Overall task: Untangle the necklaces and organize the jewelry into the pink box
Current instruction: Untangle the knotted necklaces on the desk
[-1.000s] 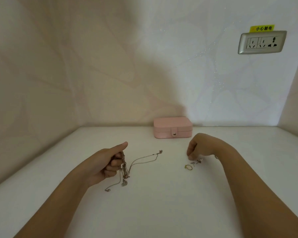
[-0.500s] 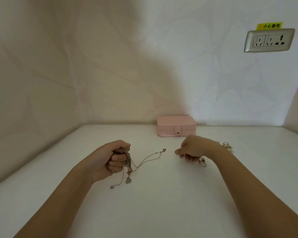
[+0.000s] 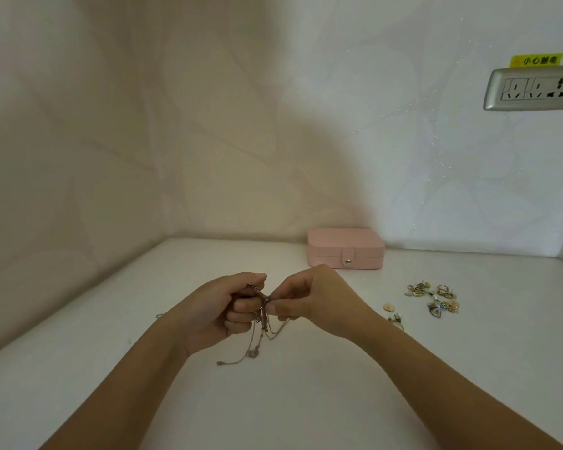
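Now the left hand [image 3: 220, 311] keeps a closed grip round the tangled necklaces [image 3: 259, 323], and the right hand [image 3: 312, 302] pinches the same tangle just beside it. Chain ends hang below both hands onto the table [image 3: 306, 401]. Behind them stands the shut pink box [image 3: 345, 250]; loose jewelry [image 3: 434, 298] lies to the right.

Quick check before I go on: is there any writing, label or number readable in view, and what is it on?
"小心触电": on the yellow sticker on the wall, just above the wall socket; slightly soft but legible.
Pink box: no writing visible, only a plain snap.
Necklaces and small jewelry pieces: too small to tell whether they carry any marks.
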